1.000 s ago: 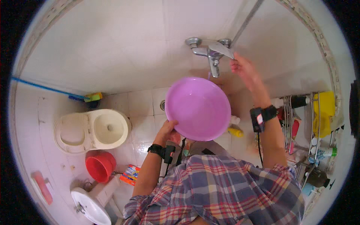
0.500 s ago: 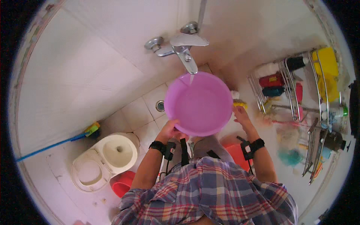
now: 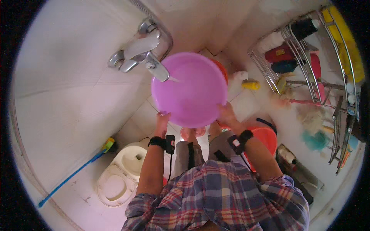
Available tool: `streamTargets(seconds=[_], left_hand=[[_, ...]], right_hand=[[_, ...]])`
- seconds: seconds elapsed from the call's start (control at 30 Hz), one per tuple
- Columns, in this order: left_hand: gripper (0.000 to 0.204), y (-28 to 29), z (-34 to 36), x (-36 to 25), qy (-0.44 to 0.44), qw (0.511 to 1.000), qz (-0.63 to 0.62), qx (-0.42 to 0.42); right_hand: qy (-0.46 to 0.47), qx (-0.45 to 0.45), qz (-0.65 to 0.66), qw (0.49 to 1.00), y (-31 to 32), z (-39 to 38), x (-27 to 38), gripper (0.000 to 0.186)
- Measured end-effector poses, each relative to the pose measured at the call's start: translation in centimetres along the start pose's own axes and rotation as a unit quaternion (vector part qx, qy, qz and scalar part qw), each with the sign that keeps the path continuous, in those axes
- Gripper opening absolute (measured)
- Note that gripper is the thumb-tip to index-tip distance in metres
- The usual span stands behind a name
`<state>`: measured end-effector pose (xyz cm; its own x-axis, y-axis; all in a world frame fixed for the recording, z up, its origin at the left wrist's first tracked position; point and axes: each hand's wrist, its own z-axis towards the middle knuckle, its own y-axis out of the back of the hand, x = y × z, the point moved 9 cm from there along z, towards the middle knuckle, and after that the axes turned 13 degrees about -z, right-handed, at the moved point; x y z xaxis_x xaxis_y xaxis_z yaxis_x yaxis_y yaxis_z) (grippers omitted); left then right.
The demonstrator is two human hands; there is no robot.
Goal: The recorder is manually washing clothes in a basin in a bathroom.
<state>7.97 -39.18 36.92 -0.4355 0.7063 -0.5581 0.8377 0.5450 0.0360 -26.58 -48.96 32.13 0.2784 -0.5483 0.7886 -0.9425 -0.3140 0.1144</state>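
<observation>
A pink-purple plastic basin (image 3: pixel 190 86) sits beneath the chrome wall tap (image 3: pixel 154 69), and a thin stream of water runs from the spout into it. My left hand (image 3: pixel 163 120) grips the basin's lower left rim, with the fingers partly hidden beneath it. My right hand (image 3: pixel 226 114) grips the lower right rim, its fingers also partly out of sight. The bottom of the basin shows only as smooth plastic, and the water's depth is hard to make out.
A white squat toilet (image 3: pixel 121 175) and blue-handled brush (image 3: pixel 73 173) lie lower left. Red tubs (image 3: pixel 262 144) stand beside my legs and behind the basin. A metal rack (image 3: pixel 302 65) with cloths and bottles is at right. A yellow bottle (image 3: pixel 251 85) lies on the floor.
My right hand has come down from the tap handle to the basin's rim. Water now runs from the spout. My view has turned, putting the tap at upper left.
</observation>
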Motion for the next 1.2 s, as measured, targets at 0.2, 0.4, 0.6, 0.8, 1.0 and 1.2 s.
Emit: streamTargets(seconds=[0.2,0.4,0.6,0.8,1.0,1.2], left_hand=[[0.059,0.7,-11.7,-16.0,-0.512,0.811,0.150,-0.241],[0.041,-11.8,-26.3,-30.6,-0.721,0.601,0.301,-0.170],[0.036,-14.4,-24.9,-31.9,-0.736,0.589,0.319,-0.097],[0.039,-16.4,-25.8,-31.0,-0.717,0.503,0.458,-0.153],[0.042,-17.4,-26.5,-29.8,-0.712,0.521,0.448,-0.146],[0.046,-12.5,-22.6,-19.3,-0.676,0.610,0.394,-0.123]], right_hand=[[0.138,-0.132,-0.073,0.979,-1.9,-1.3,-1.2,0.058],[0.010,-0.061,-0.112,0.992,-3.0,0.9,-6.1,0.049],[-0.129,-0.001,-0.021,0.991,-2.8,-1.6,-5.3,0.044],[-0.067,0.240,0.020,0.968,-2.9,-5.7,-0.2,0.044],[-0.065,0.288,0.080,0.952,-3.6,-1.8,-10.3,0.029],[-0.056,0.029,-0.329,0.942,1.0,-1.9,-8.0,0.032]])
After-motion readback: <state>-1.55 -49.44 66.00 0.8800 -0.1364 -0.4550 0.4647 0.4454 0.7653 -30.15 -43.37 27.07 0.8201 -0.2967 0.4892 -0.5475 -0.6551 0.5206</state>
